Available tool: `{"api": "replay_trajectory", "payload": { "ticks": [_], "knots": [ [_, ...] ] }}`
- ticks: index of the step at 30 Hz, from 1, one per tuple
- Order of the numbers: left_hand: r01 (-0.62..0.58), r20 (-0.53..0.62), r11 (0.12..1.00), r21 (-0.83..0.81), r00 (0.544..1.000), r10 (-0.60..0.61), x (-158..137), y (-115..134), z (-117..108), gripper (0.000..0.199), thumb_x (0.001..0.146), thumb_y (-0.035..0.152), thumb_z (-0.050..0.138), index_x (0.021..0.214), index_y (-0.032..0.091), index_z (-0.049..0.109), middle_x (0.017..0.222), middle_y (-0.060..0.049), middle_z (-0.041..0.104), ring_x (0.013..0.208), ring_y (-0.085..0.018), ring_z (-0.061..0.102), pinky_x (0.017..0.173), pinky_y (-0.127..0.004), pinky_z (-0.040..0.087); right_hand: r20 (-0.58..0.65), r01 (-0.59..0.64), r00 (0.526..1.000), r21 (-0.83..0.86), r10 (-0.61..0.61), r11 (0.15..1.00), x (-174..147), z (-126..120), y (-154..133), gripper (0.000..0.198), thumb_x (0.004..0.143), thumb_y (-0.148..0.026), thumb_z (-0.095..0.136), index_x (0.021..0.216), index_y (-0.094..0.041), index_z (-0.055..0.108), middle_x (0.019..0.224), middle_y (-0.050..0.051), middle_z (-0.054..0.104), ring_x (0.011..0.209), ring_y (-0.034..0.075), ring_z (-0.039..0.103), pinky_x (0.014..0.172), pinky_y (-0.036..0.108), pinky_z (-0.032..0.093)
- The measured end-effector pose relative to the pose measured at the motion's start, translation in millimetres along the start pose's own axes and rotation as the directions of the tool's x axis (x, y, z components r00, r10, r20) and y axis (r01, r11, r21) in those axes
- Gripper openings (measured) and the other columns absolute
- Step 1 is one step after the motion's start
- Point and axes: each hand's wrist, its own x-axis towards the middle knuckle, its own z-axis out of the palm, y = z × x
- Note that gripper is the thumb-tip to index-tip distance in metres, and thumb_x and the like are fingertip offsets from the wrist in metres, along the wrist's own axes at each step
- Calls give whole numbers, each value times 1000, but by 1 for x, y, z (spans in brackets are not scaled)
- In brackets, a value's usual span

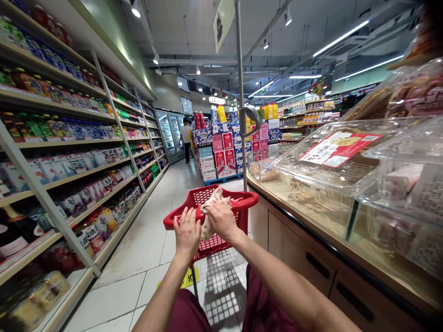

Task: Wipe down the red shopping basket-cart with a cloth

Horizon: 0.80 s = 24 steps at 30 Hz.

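Left hand (187,233): fingers spread flat on the near rim of the red shopping basket (242,199), holding nothing.
Right hand (221,217): just beside the left, closed around a pale crumpled cloth (212,203) pressed on the same rim.
Beyond the hands: tiled aisle (145,249).
Right of them: counter (332,240) bearing clear lidded boxes (332,157).
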Motion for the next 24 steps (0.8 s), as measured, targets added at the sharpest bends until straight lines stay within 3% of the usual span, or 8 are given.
{"api": "replay_trajectory", "payload": {
  "ticks": [2,5,7,9,14,17,20,24],
  "knots": [
    [-11,2,1000,19,1000,11,-1,-4,0,42,84,28,31,121,17,48,126,-10,52,124,-25,38,104,-53,20,-5,-45,999,8,45,999,0,-7,9,26,85,-23,43,103,-22,62,106,3,65,103,19,54,98,39,27],
    [-5,1,999,33,1000,5,-2,-5,0,43,85,28,30,122,15,48,128,-10,50,125,-25,37,105,-53,19,-69,-262,964,-58,258,963,-6,-29,43,28,86,-22,39,98,-20,64,100,5,67,96,21,57,96,43,26],
    [2,-5,999,37,1000,-2,-2,-1,1,43,85,28,29,122,14,48,128,-10,50,125,-25,37,105,-52,20,-87,-311,949,-92,303,946,-7,-33,53,28,85,-21,39,98,-18,64,100,7,66,96,22,56,97,44,25],
    [3,-15,999,45,1000,-3,-1,3,3,43,85,28,29,121,15,48,128,-10,50,125,-25,37,104,-53,22,-55,-258,966,-91,254,962,-6,-25,39,28,84,-19,40,99,-18,64,102,7,66,99,22,55,97,42,26],
    [-72,21,995,70,997,71,-2,-1,2,44,83,24,31,123,14,46,130,-10,48,126,-24,36,103,-49,27,95,35,995,33,-38,999,2,4,-13,27,84,-22,45,106,-25,60,110,1,63,109,19,51,101,37,24],
    [-106,31,993,51,994,105,-6,-10,0,44,83,21,31,124,13,45,130,-10,48,125,-23,37,103,-45,29,75,-120,990,21,118,993,1,-10,7,27,86,-22,42,104,-25,61,108,2,64,106,19,53,101,43,19],
    [-60,6,997,-43,998,60,-2,-9,-5,43,84,22,30,123,16,46,126,-9,52,122,-21,42,103,-45,31,33,-308,951,1,308,951,0,-32,38,27,86,-20,38,99,-22,62,106,5,64,103,22,54,99,47,19],
    [-35,-46,977,-210,999,26,17,18,-9,45,85,28,30,129,19,36,133,-10,45,126,-19,36,102,-45,32,97,-349,937,225,335,910,7,-35,36,23,85,-27,40,100,-20,56,99,6,65,93,22,57,92,44,32]
  ]
}}
